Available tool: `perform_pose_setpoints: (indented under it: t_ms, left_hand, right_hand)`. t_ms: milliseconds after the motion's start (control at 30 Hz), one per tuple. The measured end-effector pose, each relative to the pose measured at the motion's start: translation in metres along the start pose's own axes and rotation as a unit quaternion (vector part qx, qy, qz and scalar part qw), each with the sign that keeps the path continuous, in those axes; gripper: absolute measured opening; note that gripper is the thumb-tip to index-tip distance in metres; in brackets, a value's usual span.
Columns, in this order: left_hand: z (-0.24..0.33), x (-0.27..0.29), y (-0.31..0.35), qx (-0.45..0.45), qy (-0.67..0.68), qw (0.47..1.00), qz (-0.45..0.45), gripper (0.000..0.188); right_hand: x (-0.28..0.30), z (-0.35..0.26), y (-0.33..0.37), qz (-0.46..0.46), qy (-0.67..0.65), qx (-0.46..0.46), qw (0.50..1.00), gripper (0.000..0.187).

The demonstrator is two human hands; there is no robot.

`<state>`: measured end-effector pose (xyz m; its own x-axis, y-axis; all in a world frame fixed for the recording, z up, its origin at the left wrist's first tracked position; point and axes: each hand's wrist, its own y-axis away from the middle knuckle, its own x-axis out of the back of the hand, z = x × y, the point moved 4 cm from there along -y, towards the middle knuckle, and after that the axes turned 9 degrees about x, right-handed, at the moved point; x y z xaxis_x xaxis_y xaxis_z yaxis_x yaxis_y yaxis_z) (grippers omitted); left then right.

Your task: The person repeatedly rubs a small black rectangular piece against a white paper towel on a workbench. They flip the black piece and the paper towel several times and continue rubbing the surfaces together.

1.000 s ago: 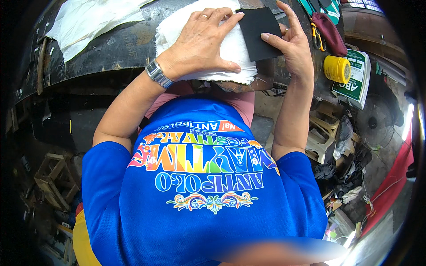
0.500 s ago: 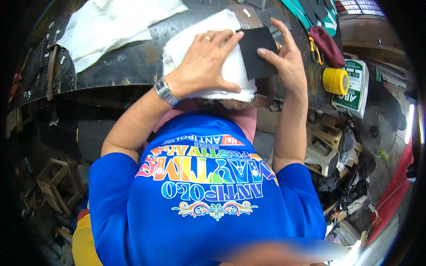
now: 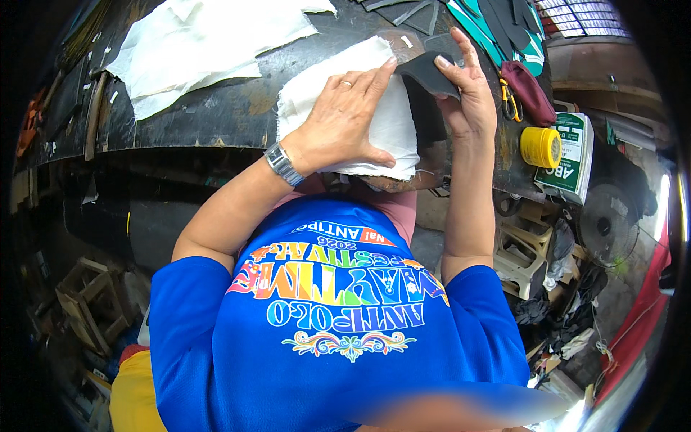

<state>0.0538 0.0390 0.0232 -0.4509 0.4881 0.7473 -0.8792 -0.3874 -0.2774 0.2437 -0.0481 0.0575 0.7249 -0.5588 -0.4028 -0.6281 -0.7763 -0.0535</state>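
Note:
My left hand (image 3: pixel 344 119) lies flat on a piece of white cloth (image 3: pixel 396 119) with frayed edges, its fingers stretched out and the thumb apart. A watch is on that wrist. Along the right edge of the cloth is a thin black sheet (image 3: pixel 426 115). My right hand (image 3: pixel 468 97) grips the sheet's far right part, which is lifted and curled over; the thumb is on top, and the fingers beneath are partly hidden. The sheet's lower part passes close to the cloth's edge.
Another large white cloth (image 3: pixel 209 50) lies at the far left of the dark table (image 3: pixel 237 108). To the right are orange-handled scissors (image 3: pixel 511 101), a maroon pouch (image 3: pixel 529 93), a yellow tub (image 3: pixel 540 147) and a green-and-white can (image 3: pixel 572 165). Black and teal pieces (image 3: pixel 497 29) lie behind.
The black sheet lay flat before; now my right hand has its far part raised and bent over. My left hand stays on the white cloth. The whole view has shifted slightly.

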Motion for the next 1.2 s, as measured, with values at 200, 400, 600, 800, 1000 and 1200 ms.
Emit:
perform_pose_setpoints:
  t_ms: [200, 400, 600, 800, 1000, 1200]
  left_hand:
    - [0.004, 0.002, -0.001, -0.033, -0.009, 0.999, 0.031, 0.137]
    - [-0.008, 0.017, -0.002, -0.026, 0.064, 0.996, 0.05, 0.095]
    - [-0.023, 0.017, -0.007, -0.062, -0.001, 0.996, 0.061, 0.041]
    - [-0.027, 0.01, -0.006, -0.046, -0.012, 0.998, 0.046, 0.046]
    - [-0.025, 0.007, -0.008, -0.027, 0.013, 0.997, 0.069, 0.057]
    - [-0.022, -0.001, -0.009, -0.038, -0.074, 0.995, 0.051, 0.063]
  right_hand:
    - [-0.002, -0.051, -0.007, -0.037, -0.076, 0.183, 0.979, 0.059]
    - [-0.008, -0.026, 0.03, -0.045, 0.149, 0.082, 0.984, 0.068]
    - [-0.017, -0.01, 0.045, -0.055, 0.253, 0.081, 0.962, 0.064]
    - [-0.013, 0.0, 0.046, -0.049, 0.304, 0.091, 0.947, 0.061]
    - [-0.01, 0.004, 0.048, -0.033, 0.323, 0.08, 0.942, 0.058]
    - [-0.008, 0.006, 0.049, -0.024, 0.317, 0.081, 0.945, 0.057]
